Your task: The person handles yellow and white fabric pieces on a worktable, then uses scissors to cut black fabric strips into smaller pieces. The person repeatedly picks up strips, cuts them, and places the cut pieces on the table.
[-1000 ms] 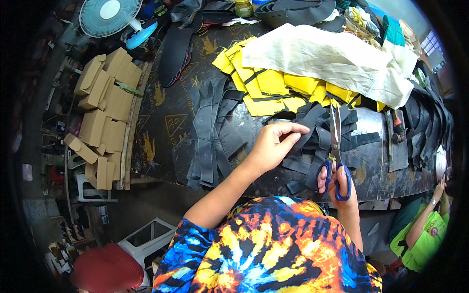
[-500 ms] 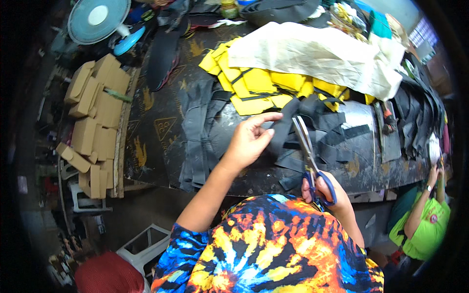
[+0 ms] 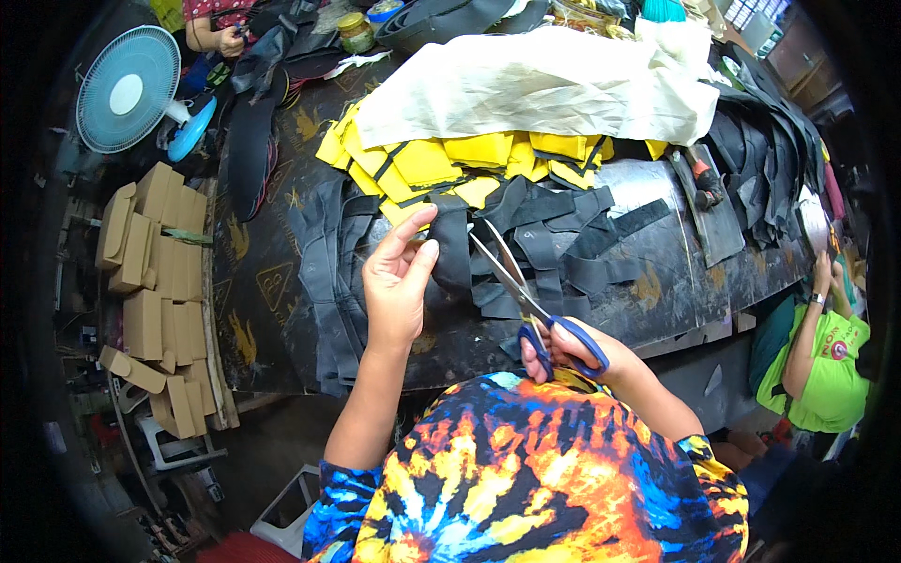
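Note:
My left hand (image 3: 399, 277) is raised over the table, with thumb and forefinger closed on the edge of a black strip (image 3: 452, 246) of leather-like material. In my right hand (image 3: 568, 347) is a pair of scissors (image 3: 526, 298) with dark blue handles. Their blades are slightly parted and point up and left, close to the strip's right side. More black pieces (image 3: 537, 246) lie loosely heaped beyond the blades. Left of my left hand, long black strips (image 3: 324, 272) lie in a bundle. Folded yellow pieces (image 3: 422, 164) with black bands lie behind, partly covered by a white cloth (image 3: 535, 89).
A red-and-black tool (image 3: 706, 183) rests on a dark board at right, beside stacked black sheets (image 3: 760, 155). Cardboard boxes (image 3: 155, 319) and a fan (image 3: 127, 94) stand left. A person in a green shirt (image 3: 826, 361) is at right; another person's hand (image 3: 232, 40) shows far left.
The view has shifted, so the table sits further left. My left hand and the strip are more upright, and the scissors lean further left with blades wider apart. Another person's hand now shows far left.

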Motion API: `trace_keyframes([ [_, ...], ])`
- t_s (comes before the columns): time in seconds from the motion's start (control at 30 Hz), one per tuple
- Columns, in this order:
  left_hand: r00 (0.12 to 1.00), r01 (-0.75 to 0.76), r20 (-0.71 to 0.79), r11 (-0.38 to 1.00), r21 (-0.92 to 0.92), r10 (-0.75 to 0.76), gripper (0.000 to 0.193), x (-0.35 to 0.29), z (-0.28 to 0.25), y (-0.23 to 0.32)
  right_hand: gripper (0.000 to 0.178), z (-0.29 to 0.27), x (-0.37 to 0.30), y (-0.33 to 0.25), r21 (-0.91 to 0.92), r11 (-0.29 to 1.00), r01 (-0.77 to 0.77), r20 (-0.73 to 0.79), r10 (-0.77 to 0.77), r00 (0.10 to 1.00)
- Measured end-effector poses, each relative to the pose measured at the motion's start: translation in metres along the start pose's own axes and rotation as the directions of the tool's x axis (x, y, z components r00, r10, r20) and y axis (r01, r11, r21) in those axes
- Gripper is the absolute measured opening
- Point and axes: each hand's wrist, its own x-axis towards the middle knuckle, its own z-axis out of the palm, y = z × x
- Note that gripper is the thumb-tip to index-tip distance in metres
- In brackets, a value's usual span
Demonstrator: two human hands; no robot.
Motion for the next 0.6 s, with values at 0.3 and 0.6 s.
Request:
trace_keyframes([
  [0.3,0.998,-0.058,-0.028,0.996,0.068,0.060,0.042,-0.008,-0.001,0.000,0.048,0.018,0.031,-0.012,-0.003,0.987,0.162,-0.141,-0.161,0.977],
  [0.6,0.999,-0.039,-0.024,0.996,0.079,0.041,0.043,-0.008,0.000,-0.001,0.038,0.030,0.028,-0.020,-0.161,0.982,0.094,-0.237,-0.131,0.963],
])
